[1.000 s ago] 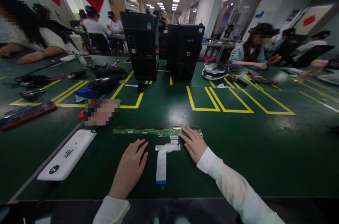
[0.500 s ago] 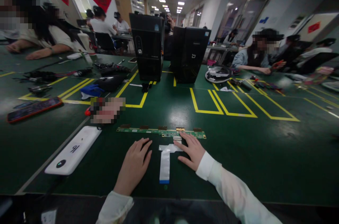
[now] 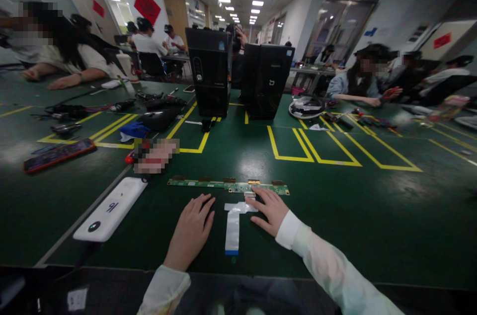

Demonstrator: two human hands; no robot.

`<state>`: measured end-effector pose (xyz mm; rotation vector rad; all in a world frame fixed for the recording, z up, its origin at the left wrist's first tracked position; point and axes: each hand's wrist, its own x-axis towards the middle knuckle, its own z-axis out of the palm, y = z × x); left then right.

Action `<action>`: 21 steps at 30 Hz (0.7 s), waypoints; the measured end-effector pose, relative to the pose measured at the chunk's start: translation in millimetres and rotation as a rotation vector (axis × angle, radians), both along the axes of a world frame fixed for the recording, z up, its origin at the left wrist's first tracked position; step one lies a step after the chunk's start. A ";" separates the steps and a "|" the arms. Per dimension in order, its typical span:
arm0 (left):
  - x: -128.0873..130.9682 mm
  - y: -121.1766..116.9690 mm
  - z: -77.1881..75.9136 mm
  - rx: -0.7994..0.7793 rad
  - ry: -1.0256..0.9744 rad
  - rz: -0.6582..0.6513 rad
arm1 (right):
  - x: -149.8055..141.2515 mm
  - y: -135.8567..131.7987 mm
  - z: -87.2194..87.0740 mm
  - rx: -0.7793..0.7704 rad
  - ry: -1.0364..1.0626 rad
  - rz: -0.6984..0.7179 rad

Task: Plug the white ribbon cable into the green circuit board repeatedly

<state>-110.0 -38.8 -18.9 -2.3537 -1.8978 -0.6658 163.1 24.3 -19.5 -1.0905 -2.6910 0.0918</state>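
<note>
Slightly withdrawn, right hand (image 3: 271, 209) lies flat, fingers splayed, pinning the white ribbon cable (image 3: 233, 228) (beside the circuit strip (image 3: 228, 185)); left hand (image 3: 192, 228) rests open near the desk's (image 3: 372, 215) front edge.

bare mat (image 3: 354, 215) right, white device (image 3: 111, 208) left, computer towers (image 3: 209, 76) behind

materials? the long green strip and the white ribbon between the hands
Green strip: looks like a rigid printed circuit board, matte green with brown connector tabs on its far edge. White ribbon: likely a flat flex cable, thin glossy plastic film with a blue stiffened end; it lies flat and reflects the ceiling light.
</note>
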 end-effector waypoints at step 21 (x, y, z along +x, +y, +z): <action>-1.4 -2.7 -5.8 0.035 0.001 -0.010 | 198.0 -32.0 -18.5 0.126 0.047 -0.221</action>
